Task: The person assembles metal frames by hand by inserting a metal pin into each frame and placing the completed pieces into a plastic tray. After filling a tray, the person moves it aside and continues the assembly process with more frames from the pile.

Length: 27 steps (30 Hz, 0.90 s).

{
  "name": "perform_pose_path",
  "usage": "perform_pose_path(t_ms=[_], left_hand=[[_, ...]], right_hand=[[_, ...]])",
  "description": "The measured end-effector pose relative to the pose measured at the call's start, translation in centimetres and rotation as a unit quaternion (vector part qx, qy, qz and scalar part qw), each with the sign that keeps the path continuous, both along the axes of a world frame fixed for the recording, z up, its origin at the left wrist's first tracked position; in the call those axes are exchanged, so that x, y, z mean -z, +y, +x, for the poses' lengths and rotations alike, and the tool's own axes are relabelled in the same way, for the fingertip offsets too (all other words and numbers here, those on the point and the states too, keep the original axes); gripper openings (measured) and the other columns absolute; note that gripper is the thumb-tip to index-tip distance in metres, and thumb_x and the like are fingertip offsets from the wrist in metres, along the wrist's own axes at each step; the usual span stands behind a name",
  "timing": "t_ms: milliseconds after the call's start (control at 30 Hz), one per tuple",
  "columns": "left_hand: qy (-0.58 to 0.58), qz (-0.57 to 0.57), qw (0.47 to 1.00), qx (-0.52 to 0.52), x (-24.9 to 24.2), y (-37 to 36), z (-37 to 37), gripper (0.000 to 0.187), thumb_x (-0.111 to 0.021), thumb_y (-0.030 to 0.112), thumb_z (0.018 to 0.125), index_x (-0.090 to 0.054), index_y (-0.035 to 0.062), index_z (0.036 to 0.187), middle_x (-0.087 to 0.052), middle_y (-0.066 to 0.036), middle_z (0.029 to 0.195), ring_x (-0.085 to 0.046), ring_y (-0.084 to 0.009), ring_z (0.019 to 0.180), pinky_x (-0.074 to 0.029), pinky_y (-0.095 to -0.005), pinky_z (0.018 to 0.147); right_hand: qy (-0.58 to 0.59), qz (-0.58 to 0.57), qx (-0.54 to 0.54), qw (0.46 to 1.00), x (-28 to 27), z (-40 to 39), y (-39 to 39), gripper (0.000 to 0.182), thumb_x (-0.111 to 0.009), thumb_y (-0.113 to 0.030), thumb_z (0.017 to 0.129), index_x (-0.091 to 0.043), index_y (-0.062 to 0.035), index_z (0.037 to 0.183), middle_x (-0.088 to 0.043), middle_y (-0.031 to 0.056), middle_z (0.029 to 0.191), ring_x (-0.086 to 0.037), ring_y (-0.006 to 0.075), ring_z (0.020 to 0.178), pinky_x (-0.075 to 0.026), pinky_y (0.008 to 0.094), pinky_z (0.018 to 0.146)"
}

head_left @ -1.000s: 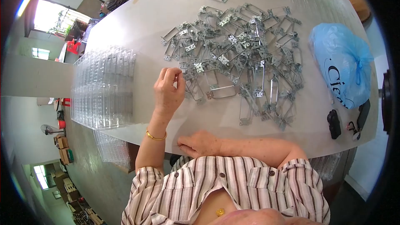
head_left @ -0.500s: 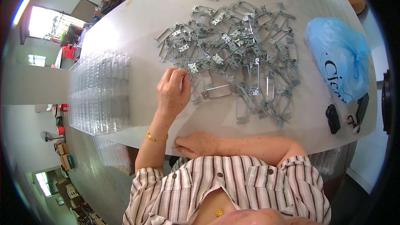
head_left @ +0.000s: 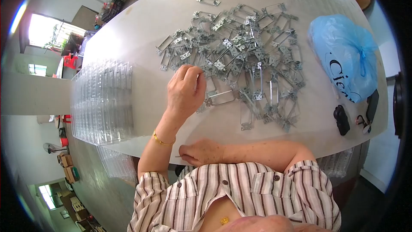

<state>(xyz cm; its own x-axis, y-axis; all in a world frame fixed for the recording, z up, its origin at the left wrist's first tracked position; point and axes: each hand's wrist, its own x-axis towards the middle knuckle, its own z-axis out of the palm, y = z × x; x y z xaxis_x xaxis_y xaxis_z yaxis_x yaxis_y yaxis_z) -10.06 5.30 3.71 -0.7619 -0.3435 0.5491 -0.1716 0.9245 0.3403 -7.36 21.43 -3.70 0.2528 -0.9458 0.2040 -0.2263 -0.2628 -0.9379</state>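
A tangled heap of thin metal brackets, each a narrow rectangular frame with flat end plates, lies on the pale table. At its near left edge is my left hand, wearing a gold bracelet. Its fingers are curled and closed among the nearest brackets, and what they pinch is hidden. My right hand rests closed at the table's front edge, close to my shirt. A thin metal piece sticks out from its fingers; the rest of it is covered by the hand.
Stacked clear plastic trays stand on the left of the table. A blue plastic bag sits at the right, with a black object and keys nearby. One bracket lies apart behind the heap.
My left hand has moved slightly right and down in the view, its fingers still bent at the heap's edge. The whole view has shifted a little. My right hand stays almost in place.
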Motion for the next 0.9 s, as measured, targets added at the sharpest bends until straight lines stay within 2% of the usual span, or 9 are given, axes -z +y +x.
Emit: perform_pose_path(t_ms=[233, 400, 500, 567, 667, 733, 767, 833, 900], left_hand=[[-0.001, 0.01, 0.998, 0.056, -0.8, 0.8, -5.4, 0.012, -0.069, -0.001, 0.084, -0.063, 0.004, 0.094, -0.064, -0.01, 0.088, -0.065, -0.027, 0.075, -0.052, -0.0376, 0.066], [-0.029, 0.034, 0.997, 0.063, -0.6, 0.5, -10.1, 0.011, -0.067, 0.004, 0.089, -0.064, 0.0031, 0.099, -0.066, -0.012, 0.093, -0.067, -0.0271, 0.076, -0.053, -0.0368, 0.067], [-0.072, 0.073, 0.993, 0.057, -0.6, 0.2, -12.3, 0.02, -0.064, 0.01, 0.091, -0.065, 0.0038, 0.11, -0.065, -0.017, 0.102, -0.067, -0.033, 0.087, -0.054, -0.041, 0.078], [-0.084, 0.056, 0.993, 0.058, -0.4, 0.0, -13.6, 0.022, -0.063, 0.011, 0.091, -0.066, 0.0041, 0.112, -0.065, -0.017, 0.103, -0.066, -0.0343, 0.092, -0.054, -0.0425, 0.082], [-0.129, 0.019, 0.99, 0.051, 0.3, -0.4, -15.3, 0.024, -0.061, 0.011, 0.091, -0.066, 0.0048, 0.114, -0.065, -0.018, 0.106, -0.064, -0.0363, 0.101, -0.053, -0.0445, 0.088], [-0.16, -0.003, 0.986, 0.045, 0.9, -0.8, -16.1, 0.025, -0.06, 0.011, 0.092, -0.067, 0.0052, 0.115, -0.065, -0.018, 0.108, -0.063, -0.037, 0.104, -0.052, -0.0449, 0.09], [-0.169, -0.006, 0.984, 0.054, 1.3, -1.1, -16.4, 0.025, -0.059, 0.011, 0.092, -0.067, 0.0056, 0.115, -0.065, -0.018, 0.108, -0.063, -0.037, 0.105, -0.052, -0.0451, 0.09], [-0.176, -0.01, 0.982, 0.065, 1.4, -1.2, -16.8, 0.025, -0.059, 0.011, 0.092, -0.067, 0.006, 0.115, -0.065, -0.018, 0.109, -0.063, -0.0371, 0.106, -0.052, -0.0452, 0.091], [-0.204, -0.032, 0.977, 0.059, 1.6, -1.3, -17.1, 0.023, -0.059, 0.011, 0.093, -0.068, 0.0066, 0.114, -0.066, -0.018, 0.107, -0.063, -0.0376, 0.105, -0.052, -0.0454, 0.091]], right_hand=[[0.001, -0.042, 0.024, 0.999, 0.2, 0.3, 0.1, 0.013, -0.056, -0.02, 0.096, -0.055, -0.007, 0.1, -0.062, 0.0174, 0.069, -0.063, 0.0422, 0.063, -0.049, 0.0532, 0.058], [0.008, -0.028, 0.006, 1.0, 0.3, 0.1, 0.0, 0.013, -0.055, -0.019, 0.096, -0.054, -0.0069, 0.102, -0.062, 0.0178, 0.07, -0.063, 0.0429, 0.066, -0.05, 0.0529, 0.059], [0.03, -0.015, 0.001, 0.999, 0.4, 0.3, 0.0, 0.014, -0.054, -0.019, 0.096, -0.054, -0.0069, 0.104, -0.061, 0.0185, 0.07, -0.064, 0.0435, 0.067, -0.051, 0.0529, 0.059], [0.044, -0.003, -0.004, 0.999, 0.3, 0.4, -0.1, 0.015, -0.054, -0.02, 0.096, -0.054, -0.0068, 0.104, -0.061, 0.0188, 0.07, -0.064, 0.0437, 0.067, -0.051, 0.053, 0.059], [0.065, 0.04, -0.006, 0.997, 0.9, 1.0, -0.2, 0.019, -0.053, -0.022, 0.098, -0.054, -0.0087, 0.111, -0.061, 0.0193, 0.07, -0.064, 0.0444, 0.066, -0.051, 0.0541, 0.059], [0.053, 0.021, 0.003, 0.998, 1.1, 1.4, -0.3, 0.032, -0.052, -0.026, 0.1, -0.049, -0.0133, 0.128, -0.061, 0.0195, 0.07, -0.064, 0.0441, 0.063, -0.051, 0.0555, 0.059], [0.054, 0.019, 0.005, 0.998, 1.4, 1.6, -0.3, 0.032, -0.052, -0.026, 0.1, -0.049, -0.0133, 0.128, -0.061, 0.0195, 0.07, -0.064, 0.0441, 0.063, -0.051, 0.0555, 0.059], [0.08, 0.029, 0.004, 0.996, 1.6, 1.8, -0.3, 0.045, -0.051, -0.028, 0.101, -0.037, -0.0179, 0.143, -0.061, 0.02, 0.07, -0.063, 0.0438, 0.061, -0.051, 0.0563, 0.058], [0.072, 0.022, 0.003, 0.997, 2.0, 1.9, -0.5, 0.049, -0.051, -0.029, 0.1, -0.034, -0.0184, 0.145, -0.061, 0.0199, 0.07, -0.063, 0.0435, 0.06, -0.051, 0.0559, 0.058]])
